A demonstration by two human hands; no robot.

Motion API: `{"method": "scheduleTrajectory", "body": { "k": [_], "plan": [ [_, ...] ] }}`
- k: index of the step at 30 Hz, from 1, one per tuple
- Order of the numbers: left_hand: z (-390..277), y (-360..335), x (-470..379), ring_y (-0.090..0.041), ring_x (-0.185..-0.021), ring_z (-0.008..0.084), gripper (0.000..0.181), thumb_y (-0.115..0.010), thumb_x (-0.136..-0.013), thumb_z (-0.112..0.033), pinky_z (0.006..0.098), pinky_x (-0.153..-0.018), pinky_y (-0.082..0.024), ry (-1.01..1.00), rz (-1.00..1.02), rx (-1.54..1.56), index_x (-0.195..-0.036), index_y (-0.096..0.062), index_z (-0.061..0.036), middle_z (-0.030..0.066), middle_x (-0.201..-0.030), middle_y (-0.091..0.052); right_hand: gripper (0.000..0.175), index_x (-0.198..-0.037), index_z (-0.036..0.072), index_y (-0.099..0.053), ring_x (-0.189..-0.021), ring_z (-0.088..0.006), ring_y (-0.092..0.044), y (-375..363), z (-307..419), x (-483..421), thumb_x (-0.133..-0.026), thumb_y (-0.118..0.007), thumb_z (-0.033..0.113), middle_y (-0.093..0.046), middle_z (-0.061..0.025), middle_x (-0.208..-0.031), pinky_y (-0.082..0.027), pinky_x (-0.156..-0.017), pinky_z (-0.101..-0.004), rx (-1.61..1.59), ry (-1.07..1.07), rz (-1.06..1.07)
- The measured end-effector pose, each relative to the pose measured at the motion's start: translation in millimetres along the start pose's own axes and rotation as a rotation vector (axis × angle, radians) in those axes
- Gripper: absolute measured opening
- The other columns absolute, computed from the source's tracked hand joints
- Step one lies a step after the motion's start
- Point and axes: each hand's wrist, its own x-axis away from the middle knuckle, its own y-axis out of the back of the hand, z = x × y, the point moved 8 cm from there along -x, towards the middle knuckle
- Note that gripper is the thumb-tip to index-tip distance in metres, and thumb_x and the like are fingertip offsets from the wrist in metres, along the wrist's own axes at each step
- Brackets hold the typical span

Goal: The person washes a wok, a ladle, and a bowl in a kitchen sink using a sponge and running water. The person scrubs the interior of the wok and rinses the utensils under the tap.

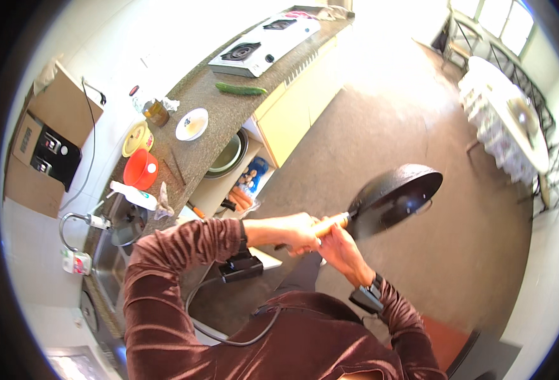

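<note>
Above the floor in front of me I hold a dark wok (393, 202) by its wooden handle (331, 225). My left hand (298, 233) is closed around the rear part of the handle. Below it, my right hand (343, 251) holds the handle nearer the pan. The wok is tilted, with its dark inside facing down and to the right, and a small metal loop sits on its far rim. On the counter to the left lie a green cucumber (240, 89) and a white bowl (192, 124) with something yellowish inside.
A two-burner gas stove (264, 42) stands on the granite counter (199, 95). Nearer are a red bowl (140, 169), a yellow tub (137, 139), a white bottle (134, 195) and a sink (108, 266). An open cabinet (213, 190) holds pans and bagged food. A covered table (507, 114) stands right.
</note>
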Motion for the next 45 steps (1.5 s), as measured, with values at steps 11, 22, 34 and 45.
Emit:
{"method": "scheduleTrajectory", "body": {
  "k": [11,22,34,45],
  "plan": [
    [-26.4,116.9,-117.5,-0.043,-0.046,0.0068,0.018,-0.055,-0.086,-0.014,0.0208,-0.038,-0.032,-0.056,0.248,1.011,-0.074,-0.043,-0.0089,-0.0011,-0.060,-0.044,0.018,-0.096,0.006,-0.055,-0.102,-0.0204,-0.054,15.7,113.0,-163.0,-0.093,-0.053,0.024,-0.060,-0.0076,-0.100,-0.042,-0.093,-0.0366,-0.009,-0.293,-0.261],
    [-111.4,291.2,-146.3,-0.043,-0.048,0.0057,0.011,-0.053,-0.090,-0.015,0.0205,-0.041,-0.037,-0.452,-0.112,1.443,-0.086,-0.047,-0.0075,-0.0040,-0.063,-0.042,0.024,-0.093,0.000,-0.057,-0.078,-0.0147,-0.059,-16.0,210.0,-385.6,-0.094,-0.051,0.024,-0.062,-0.0073,-0.088,-0.047,-0.075,-0.0309,0.525,-0.534,0.001],
    [-124.0,520.7,-171.1,-0.043,-0.048,0.0068,0.011,-0.050,-0.089,-0.014,0.0190,-0.039,-0.036,-0.951,-0.349,1.564,-0.081,-0.045,-0.0077,-0.0009,-0.064,-0.045,0.024,-0.083,-0.002,-0.059,-0.070,-0.0138,-0.057,-36.6,211.8,-644.3,-0.086,-0.059,0.021,-0.061,-0.0071,-0.080,-0.047,-0.065,-0.0266,0.873,-0.684,0.267],
    [-105.4,633.2,-197.3,-0.042,-0.047,0.0040,0.014,-0.052,-0.089,-0.016,0.0175,-0.038,-0.034,-0.998,-0.745,1.576,-0.079,-0.045,-0.0098,-0.0035,-0.062,-0.043,0.026,-0.084,-0.005,-0.060,-0.073,-0.0165,-0.059,-31.4,197.8,-769.5,-0.088,-0.056,0.020,-0.062,-0.0101,-0.083,-0.048,-0.069,-0.0280,0.901,-0.854,0.484]
  ]
}}
